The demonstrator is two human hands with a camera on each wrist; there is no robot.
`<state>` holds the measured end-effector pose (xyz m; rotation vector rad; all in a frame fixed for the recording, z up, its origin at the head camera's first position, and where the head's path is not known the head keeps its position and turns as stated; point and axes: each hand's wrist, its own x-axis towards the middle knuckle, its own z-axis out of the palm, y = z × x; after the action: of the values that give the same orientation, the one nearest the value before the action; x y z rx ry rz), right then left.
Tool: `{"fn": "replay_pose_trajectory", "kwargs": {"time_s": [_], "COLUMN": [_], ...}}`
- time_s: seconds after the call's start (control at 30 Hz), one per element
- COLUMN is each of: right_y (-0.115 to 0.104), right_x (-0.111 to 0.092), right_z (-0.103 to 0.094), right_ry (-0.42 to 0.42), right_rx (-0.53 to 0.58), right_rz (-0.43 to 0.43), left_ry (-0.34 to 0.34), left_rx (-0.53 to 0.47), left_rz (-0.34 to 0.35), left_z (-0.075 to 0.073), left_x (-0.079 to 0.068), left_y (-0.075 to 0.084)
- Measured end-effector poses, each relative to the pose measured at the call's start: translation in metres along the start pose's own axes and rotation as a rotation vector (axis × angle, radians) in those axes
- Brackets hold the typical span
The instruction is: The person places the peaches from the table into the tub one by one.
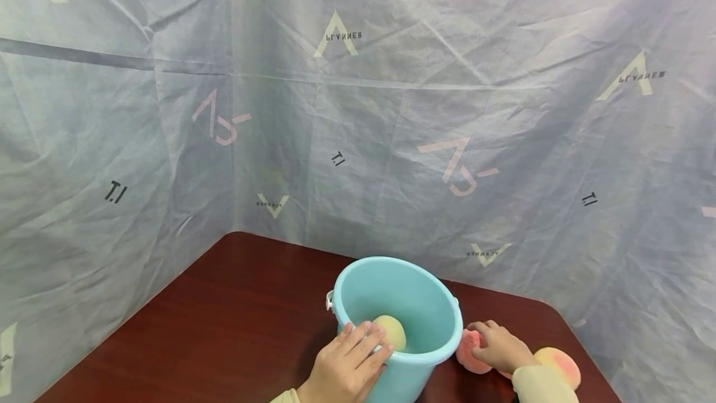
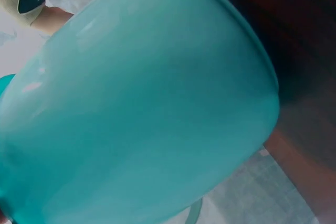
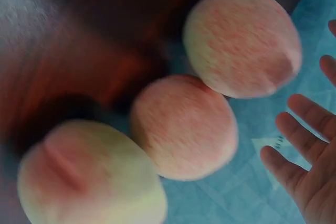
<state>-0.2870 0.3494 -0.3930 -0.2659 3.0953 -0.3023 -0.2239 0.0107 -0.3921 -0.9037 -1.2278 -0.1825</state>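
A light blue bucket (image 1: 377,291) stands on the table, with a pale yellow round fruit (image 1: 393,330) inside it. My left hand (image 1: 348,365) holds the bucket's near rim, fingers laid over the edge beside that fruit. To the right of the bucket, my right hand (image 1: 500,347) hovers at a pink peach (image 1: 468,359) with its fingers spread. In the right wrist view a row of three peaches shows: one at the top (image 3: 241,43), a middle peach (image 3: 184,127) and a larger creased peach (image 3: 89,177). That hand's fingers (image 3: 304,116) stand apart from them.
The dark red-brown table (image 1: 224,316) extends to the left of the bucket. Grey printed sheeting (image 1: 363,142) hangs behind and along the sides. A white handle mount (image 1: 330,300) sticks out from the bucket's left side.
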Motion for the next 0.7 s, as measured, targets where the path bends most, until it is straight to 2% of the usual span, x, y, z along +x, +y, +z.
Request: {"fn": "replay_pose_trajectory", "kwargs": {"time_s": [0.13,0.27,0.47,0.7], "right_y": [0.005,0.01,0.01,0.005], "right_x": [-0.002,-0.003,0.004,0.01], "right_z": [0.009,0.015,0.024,0.034], "right_ry": [0.061,0.094,0.093,0.12], "right_rx": [-0.032,-0.009,0.072,0.054], "right_rz": [-0.017,-0.004,-0.017,-0.061], "left_ry": [-0.002,-0.037,-0.134,-0.195], "left_rx": [-0.007,-0.05,-0.118,-0.146], "left_rz": [-0.025,-0.057,-0.148,-0.175], "left_z": [-0.002,0.0,0.004,0.008], "left_x": [0.002,0.0,-0.014,-0.023], "left_y": [-0.005,-0.009,-0.008,-0.01]}}
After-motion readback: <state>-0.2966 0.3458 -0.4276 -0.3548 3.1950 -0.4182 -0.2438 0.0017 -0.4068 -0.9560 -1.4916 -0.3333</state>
